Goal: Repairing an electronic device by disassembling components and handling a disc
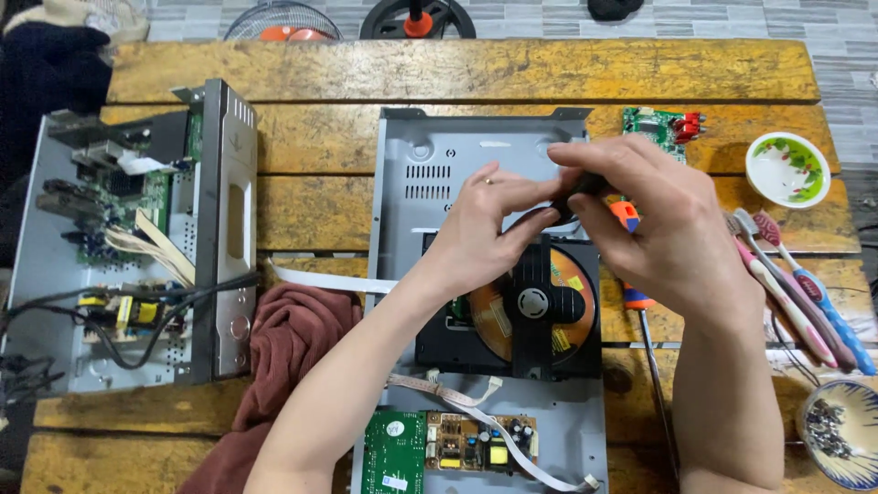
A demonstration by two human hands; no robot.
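Head view showed both hands meeting over the open grey player case (430,165) in the middle of the wooden table (476,69). The left hand (480,224) had its fingers pinched together on a small dark part (574,190) just above the black disc drive (512,320), and the right hand (654,220) was clamped on the same part from the other side. The orange disc (572,297) lay inside the drive, under its black cross bar. To handle this well, I judged, the grip should stay light and the pull straight, so the thin white ribbon cable (320,279) and the boards below were not strained. An orange-handled screwdriver (640,302) lay just beside the drive under the right wrist, and toothbrushes (796,284) lay near that forearm. Room was tight to the right; a second opened player (137,238) filled the left side, well apart, with a dark red cloth (293,338) touching the left forearm. Bare planks lay open toward the far edge.
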